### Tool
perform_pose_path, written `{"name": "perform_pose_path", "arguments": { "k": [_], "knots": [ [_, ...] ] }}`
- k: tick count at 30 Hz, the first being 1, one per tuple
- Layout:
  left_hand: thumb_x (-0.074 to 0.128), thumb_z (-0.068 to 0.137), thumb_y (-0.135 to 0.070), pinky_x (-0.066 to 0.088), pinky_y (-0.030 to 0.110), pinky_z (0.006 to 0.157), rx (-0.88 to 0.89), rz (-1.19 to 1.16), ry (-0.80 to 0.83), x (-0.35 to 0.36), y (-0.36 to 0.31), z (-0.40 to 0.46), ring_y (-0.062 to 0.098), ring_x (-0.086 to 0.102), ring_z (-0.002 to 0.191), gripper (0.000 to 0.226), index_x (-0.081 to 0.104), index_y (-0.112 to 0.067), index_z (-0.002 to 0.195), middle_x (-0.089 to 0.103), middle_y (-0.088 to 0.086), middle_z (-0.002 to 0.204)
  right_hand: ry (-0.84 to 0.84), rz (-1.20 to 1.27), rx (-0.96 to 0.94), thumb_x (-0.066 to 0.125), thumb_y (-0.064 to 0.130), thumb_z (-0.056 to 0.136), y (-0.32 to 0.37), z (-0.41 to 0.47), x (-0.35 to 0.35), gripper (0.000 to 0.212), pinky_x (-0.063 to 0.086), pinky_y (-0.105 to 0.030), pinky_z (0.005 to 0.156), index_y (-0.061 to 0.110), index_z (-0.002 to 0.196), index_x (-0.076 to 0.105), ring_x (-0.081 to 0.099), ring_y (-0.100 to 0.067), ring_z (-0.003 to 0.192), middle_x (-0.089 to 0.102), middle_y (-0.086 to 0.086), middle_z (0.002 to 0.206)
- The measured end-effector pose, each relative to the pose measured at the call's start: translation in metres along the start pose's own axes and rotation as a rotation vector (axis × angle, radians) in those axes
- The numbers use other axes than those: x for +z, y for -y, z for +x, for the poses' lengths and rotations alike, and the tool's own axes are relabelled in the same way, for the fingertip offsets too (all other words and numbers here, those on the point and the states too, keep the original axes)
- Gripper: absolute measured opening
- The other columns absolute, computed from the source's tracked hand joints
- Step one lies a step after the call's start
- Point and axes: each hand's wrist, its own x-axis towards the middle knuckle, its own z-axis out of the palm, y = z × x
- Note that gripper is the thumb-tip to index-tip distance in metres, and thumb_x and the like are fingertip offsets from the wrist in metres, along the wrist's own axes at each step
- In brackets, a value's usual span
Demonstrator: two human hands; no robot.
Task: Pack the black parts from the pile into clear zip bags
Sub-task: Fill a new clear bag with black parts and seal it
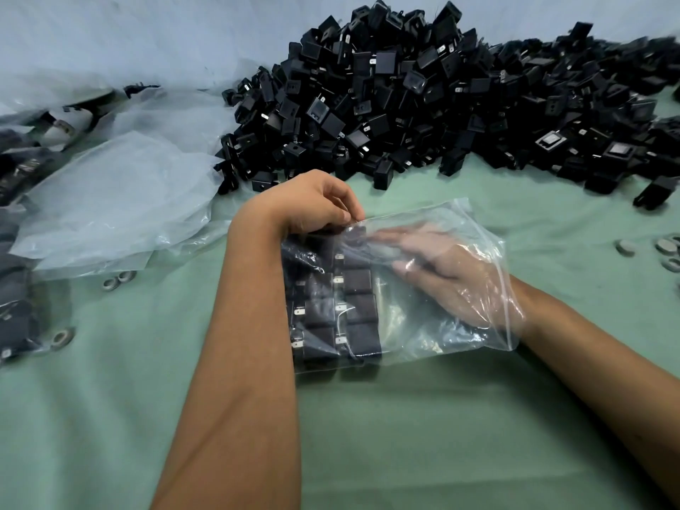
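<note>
left hand (312,200) pinches edge of bag (434,318) | right hand (449,277) inside bag, fingers flat beside parts (342,307) | pile (423,97) at far edge of surface (404,436)

Left hand (312,204) pinching zip bag (434,336), right hand (441,274) inside

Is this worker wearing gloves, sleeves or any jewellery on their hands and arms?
No. Both forearms are bare right down to the frame's lower edge, with no sleeve cuffs visible. The left hand wears no glove, ring or watch. The right hand also looks ungloved, but it shows only through clear plastic, so small details like a ring are hard to rule out.
</note>
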Motion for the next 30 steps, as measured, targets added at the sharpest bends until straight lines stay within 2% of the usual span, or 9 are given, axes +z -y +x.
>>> {"name": "perform_pose_path", "arguments": {
  "k": [4, 8, 10, 12, 16, 21, 24, 27, 30],
  "knots": [
    [0.072, 0.093, -0.008, 0.055, 0.024, 0.067, 0.004, 0.043, 0.015, 0.0, 0.001, 0.003, 0.006, 0.067, 0.07, 0.018, 0.08, -0.023, 0.087, 0.076, -0.005, 0.079, -0.009, 0.087, 0.101, 0.055, 0.002, 0.103, -0.004, -0.003, -0.01, 0.043, 0.045, -0.024, 0.111, 0.039, 0.125, 0.059, 0.051, 0.009, 0.128, 0.056, 0.017, 0.14],
    [0.072, 0.092, -0.005, 0.06, 0.038, 0.089, 0.008, 0.038, -0.003, 0.0, 0.006, 0.007, 0.014, 0.072, 0.085, 0.024, 0.081, -0.027, 0.084, 0.079, -0.001, 0.089, -0.061, 0.263, 0.293, 0.061, -0.017, 0.092, -0.013, -0.011, -0.038, 0.043, 0.057, -0.023, 0.093, 0.02, 0.107, 0.076, 0.072, -0.006, 0.104, 0.076, 0.004, 0.111],
    [0.072, 0.092, -0.006, 0.06, 0.041, 0.092, 0.002, 0.04, -0.024, 0.002, 0.006, 0.007, 0.016, 0.072, 0.088, 0.025, 0.081, -0.028, 0.083, 0.079, 0.0, 0.091, -0.155, 0.132, 0.394, 0.068, -0.013, 0.087, -0.019, -0.013, -0.054, 0.036, 0.057, -0.021, 0.076, 0.021, 0.088, 0.08, 0.073, -0.002, 0.082, 0.078, 0.011, 0.085],
    [0.072, 0.092, -0.006, 0.059, 0.038, 0.087, -0.002, 0.049, -0.03, 0.003, 0.004, 0.007, 0.014, 0.072, 0.086, 0.026, 0.081, -0.028, 0.083, 0.079, -0.002, 0.088, -0.319, -0.108, 0.476, 0.063, -0.01, 0.085, -0.028, -0.009, -0.068, 0.035, 0.059, -0.033, 0.073, 0.021, 0.078, 0.079, 0.071, -0.009, 0.072, 0.074, 0.01, 0.073],
    [0.07, 0.091, -0.003, 0.052, 0.026, 0.072, 0.002, 0.071, -0.063, 0.007, -0.005, 0.007, 0.003, 0.071, 0.071, 0.024, 0.079, -0.024, 0.085, 0.077, -0.007, 0.079, -0.412, -0.161, 0.426, 0.054, -0.006, 0.085, -0.033, 0.031, -0.082, 0.035, 0.062, -0.044, 0.079, 0.017, 0.09, 0.079, 0.074, -0.022, 0.079, 0.077, 0.0, 0.083],
    [0.073, 0.088, -0.002, 0.06, 0.039, 0.078, 0.132, 0.035, -0.089, 0.018, -0.03, 0.005, 0.011, 0.066, 0.074, 0.018, 0.078, -0.02, 0.09, 0.071, 0.003, 0.08, 0.12, -0.45, 0.227, 0.068, 0.017, 0.096, -0.039, 0.113, -0.074, 0.041, 0.045, -0.028, 0.092, 0.026, 0.136, 0.065, 0.058, -0.018, 0.094, 0.061, -0.004, 0.113],
    [0.074, 0.085, 0.002, 0.058, 0.047, 0.09, 0.203, 0.056, -0.04, 0.025, -0.046, 0.006, 0.023, 0.069, 0.081, 0.017, 0.078, -0.013, 0.094, 0.075, 0.014, 0.091, 0.266, -0.589, 0.167, 0.075, 0.018, 0.089, -0.039, 0.132, -0.06, 0.031, 0.049, -0.037, 0.089, 0.019, 0.119, 0.071, 0.059, -0.026, 0.099, 0.059, -0.009, 0.107],
    [0.075, 0.084, 0.003, 0.059, 0.045, 0.093, 0.221, 0.086, -0.015, 0.039, -0.058, 0.008, 0.023, 0.073, 0.09, 0.02, 0.077, -0.013, 0.096, 0.077, 0.01, 0.096, 0.177, -0.647, 0.215, 0.073, 0.022, 0.087, -0.042, 0.123, -0.058, 0.014, 0.043, -0.035, 0.071, 0.02, 0.1, 0.072, 0.06, -0.031, 0.093, 0.049, 0.0, 0.095],
    [0.069, 0.084, 0.008, 0.059, 0.035, 0.082, 0.254, 0.116, -0.015, 0.052, -0.067, 0.012, 0.008, 0.063, 0.074, 0.028, 0.077, -0.017, 0.095, 0.074, 0.005, 0.094, -0.16, -0.559, 0.387, 0.071, 0.022, 0.092, -0.052, 0.1, -0.07, 0.016, 0.048, -0.037, 0.078, 0.021, 0.107, 0.071, 0.063, -0.033, 0.099, 0.056, -0.006, 0.106]
  ]
}}
